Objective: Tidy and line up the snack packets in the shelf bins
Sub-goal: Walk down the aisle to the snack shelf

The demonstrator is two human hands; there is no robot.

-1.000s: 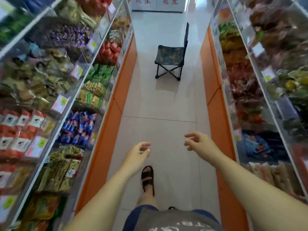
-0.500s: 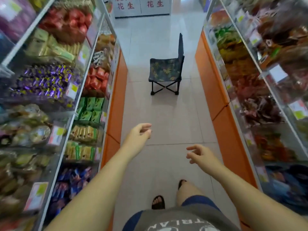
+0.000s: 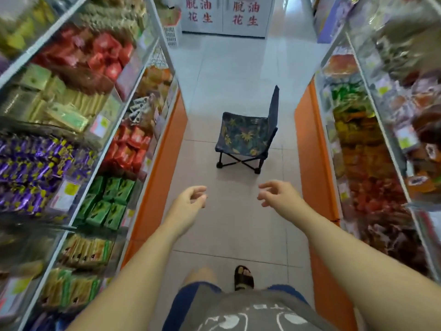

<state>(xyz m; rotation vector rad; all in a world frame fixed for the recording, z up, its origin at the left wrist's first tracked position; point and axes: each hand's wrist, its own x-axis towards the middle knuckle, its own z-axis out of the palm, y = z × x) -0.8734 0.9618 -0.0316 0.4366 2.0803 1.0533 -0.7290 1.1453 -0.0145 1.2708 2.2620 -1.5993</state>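
Nothing is held in the left hand [image 3: 191, 203] or the right hand [image 3: 280, 195]; both are loose and apart over the floor [image 3: 238, 225]. The packets [image 3: 105, 201] are seen in the bins [image 3: 112, 108] at left and right, none touched. Some look jumbled, so most tidying seems left.

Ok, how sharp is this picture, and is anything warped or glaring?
Head view: folding chair, left hand, right hand fairly sharp; right-edge snack packets smeared by blur; wide lens splays the shelves outward; floor tiles near the sign glare.
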